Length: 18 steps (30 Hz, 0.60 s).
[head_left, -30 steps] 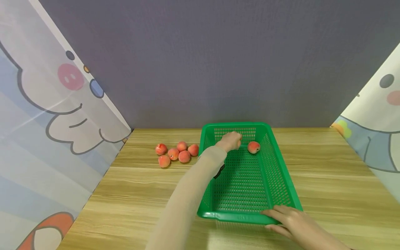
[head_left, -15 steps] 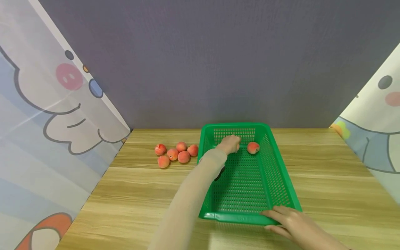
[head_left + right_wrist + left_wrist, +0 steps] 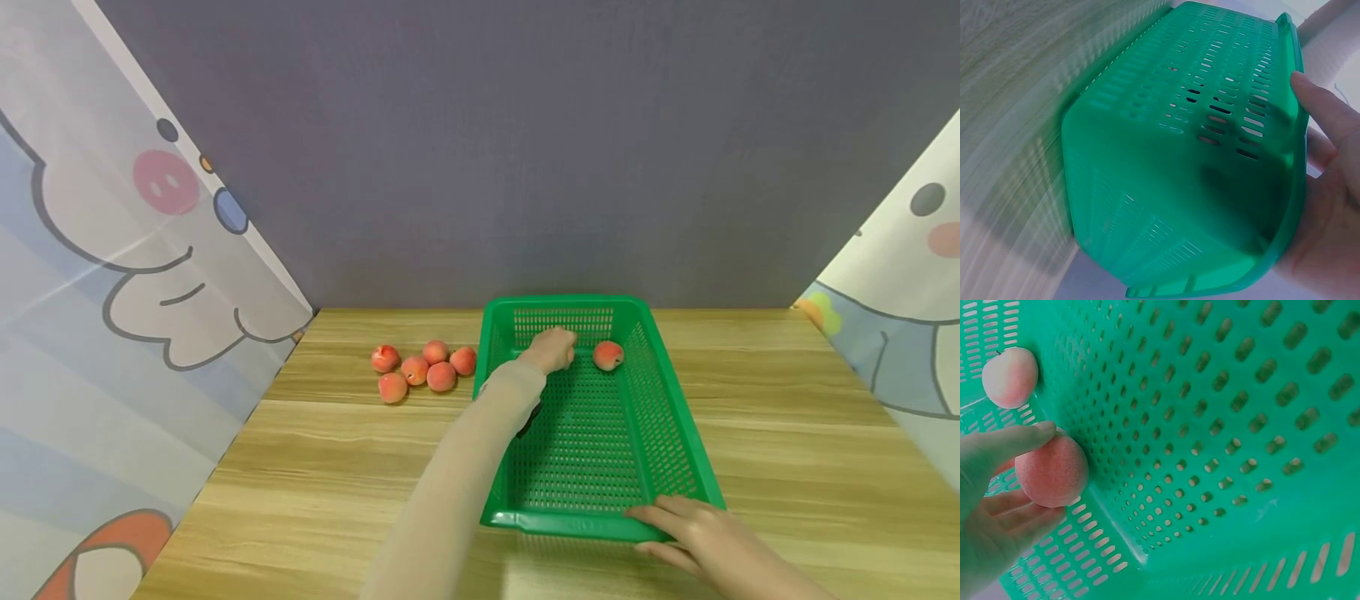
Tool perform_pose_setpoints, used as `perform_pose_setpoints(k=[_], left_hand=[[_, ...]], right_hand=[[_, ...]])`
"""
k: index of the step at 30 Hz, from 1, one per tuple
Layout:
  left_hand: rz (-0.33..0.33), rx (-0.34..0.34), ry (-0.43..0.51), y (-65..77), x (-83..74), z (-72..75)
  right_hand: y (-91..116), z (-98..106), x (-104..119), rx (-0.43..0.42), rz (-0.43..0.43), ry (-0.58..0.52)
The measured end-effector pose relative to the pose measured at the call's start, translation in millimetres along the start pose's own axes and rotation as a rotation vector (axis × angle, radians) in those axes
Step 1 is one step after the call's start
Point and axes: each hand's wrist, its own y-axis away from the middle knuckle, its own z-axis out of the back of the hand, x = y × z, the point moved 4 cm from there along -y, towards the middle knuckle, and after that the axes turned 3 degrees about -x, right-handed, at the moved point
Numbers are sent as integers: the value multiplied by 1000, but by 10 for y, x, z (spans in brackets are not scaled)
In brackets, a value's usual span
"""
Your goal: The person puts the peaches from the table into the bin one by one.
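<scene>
Inside a green plastic basket [image 3: 577,523], my left hand [image 3: 551,350] holds a peach [image 3: 1052,472] between thumb and fingers. In the left wrist view that peach is low, close to the perforated side wall, while the head view mostly hides it behind the hand. A second peach [image 3: 608,356] lies on the basket floor near the far end, a little right of my left hand. At the near right corner, my right hand [image 3: 697,533] grips the basket rim, its thumb on the outer side in the right wrist view.
Several more peaches [image 3: 441,377] lie in a loose group on the wooden table [image 3: 315,492], left of the basket. Behind the table rises a dark grey panel [image 3: 480,167]. Cartoon-printed sheets [image 3: 82,350] flank both sides.
My left hand has come slightly down and toward me inside the basket with its peach. The right hand keeps its grip on the corner, and the basket has barely shifted.
</scene>
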Motion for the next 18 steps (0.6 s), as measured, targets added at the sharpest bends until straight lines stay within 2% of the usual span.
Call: perform_pose_setpoints(k=[5, 18], left_hand=[[10, -13, 13, -2, 19, -30], [19, -12, 1, 15, 29, -33]], right_hand=[[1, -4, -1, -12, 24, -8], [9, -5, -11, -13, 11, 5]])
